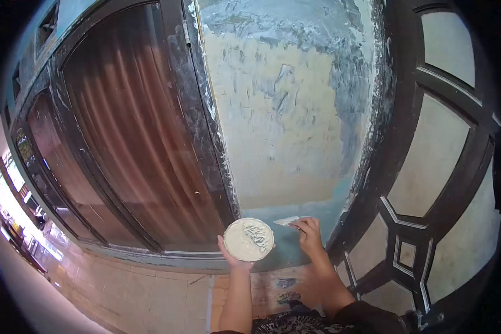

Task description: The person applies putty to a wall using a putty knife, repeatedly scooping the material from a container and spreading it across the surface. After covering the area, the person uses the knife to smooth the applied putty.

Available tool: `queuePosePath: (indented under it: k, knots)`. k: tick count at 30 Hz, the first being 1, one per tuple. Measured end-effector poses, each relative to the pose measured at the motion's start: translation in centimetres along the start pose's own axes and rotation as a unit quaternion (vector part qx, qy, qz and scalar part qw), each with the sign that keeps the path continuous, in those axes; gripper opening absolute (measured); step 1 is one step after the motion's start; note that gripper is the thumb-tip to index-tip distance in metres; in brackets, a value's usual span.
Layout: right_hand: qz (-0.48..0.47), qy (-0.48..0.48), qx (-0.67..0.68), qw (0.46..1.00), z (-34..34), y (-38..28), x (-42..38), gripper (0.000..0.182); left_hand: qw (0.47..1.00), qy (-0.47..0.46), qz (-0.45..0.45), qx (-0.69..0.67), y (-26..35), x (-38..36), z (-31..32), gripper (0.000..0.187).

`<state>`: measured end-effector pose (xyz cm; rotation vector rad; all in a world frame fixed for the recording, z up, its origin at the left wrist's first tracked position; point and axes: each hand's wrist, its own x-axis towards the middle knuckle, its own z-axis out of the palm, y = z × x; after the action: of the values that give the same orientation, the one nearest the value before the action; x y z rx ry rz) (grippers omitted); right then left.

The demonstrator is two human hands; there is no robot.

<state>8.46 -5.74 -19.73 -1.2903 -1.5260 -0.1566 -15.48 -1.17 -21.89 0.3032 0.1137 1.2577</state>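
My left hand [234,259] holds up a round tub [227,251] from below, its fingers wrapped around the side. Pale, creamy filler [240,240] fills the tub, with a ridged, greyish patch on its right. Between the thumb and fingers of my right hand [309,231] is a small putty knife [286,221] smeared with white, its blade pointing left toward the tub but apart from it. In front of both hands stands a wall panel [278,122], coated in uneven cream patches over blue-grey paint. Its lower strip is bare blue.
A dark-framed window [133,128] with a reddish-brown curtain is on the left. On the right stands a dark wooden door [423,156] with pale panels. White smears mark both frames beside the wall. Below are floor tiles [145,295] and a stained sheet [267,289] near my feet.
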Motion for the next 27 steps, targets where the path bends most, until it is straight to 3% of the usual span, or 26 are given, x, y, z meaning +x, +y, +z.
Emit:
queuePosePath:
  k: [3, 10, 11, 27]
  knots:
    - [-0.038, -0.020, 0.045, 0.998, -0.4, -1.2, 1.2, 0.036, 1.000, -0.027, 0.006, 0.003, 0.5, -1.3, 1.8, 0.094]
    - [-0.140, -0.109, 0.118, 0.977, 0.0, -3.6, 0.6, 0.045, 0.995, 0.068, 0.064, 0.022, 0.5, -0.8, 1.0, 0.098]
    - [-0.138, -0.110, 0.118, 0.977, 0.0, -3.9, 0.5, 0.045, 0.991, 0.107, 0.076, 0.028, 0.4, -0.7, 1.1, 0.098]
    - [-0.118, -0.148, 0.148, 0.971, -0.1, -3.0, 0.1, 0.048, 0.993, 0.101, 0.014, 0.057, -2.2, 0.1, 0.7, 0.100]
